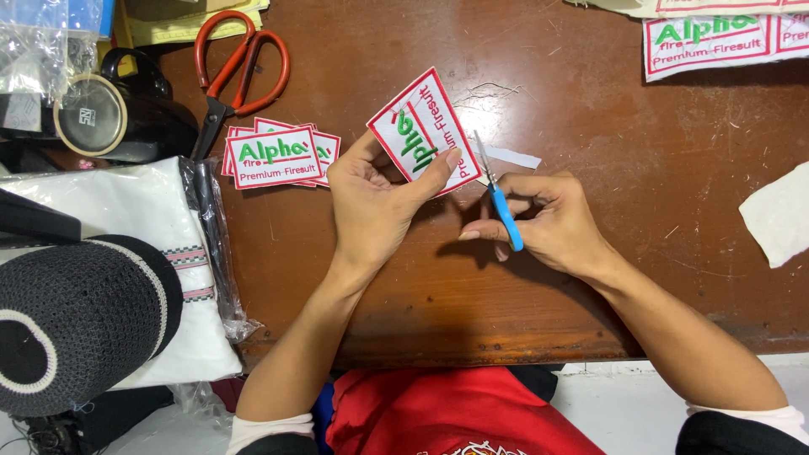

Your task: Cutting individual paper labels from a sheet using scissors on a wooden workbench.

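My left hand point(371, 198) pinches a white embroidered patch point(419, 126) with a red border and green and red lettering, held tilted above the brown wooden table point(590, 126). My right hand point(548, 221) grips small blue-handled snips point(499, 194), their metal tips pointing up at the patch's right edge. A thin white trimmed strip point(514, 156) lies on the table just behind the snips.
A stack of finished patches point(274, 156) lies left of my left hand. Large red-handled scissors point(236, 72) rest behind it. Uncut patch sheets point(716, 38) sit at the far right, a white fabric scrap point(779, 215) at the right edge. A dark knitted cap point(80, 320) and bagged white cloth point(143, 211) fill the left.
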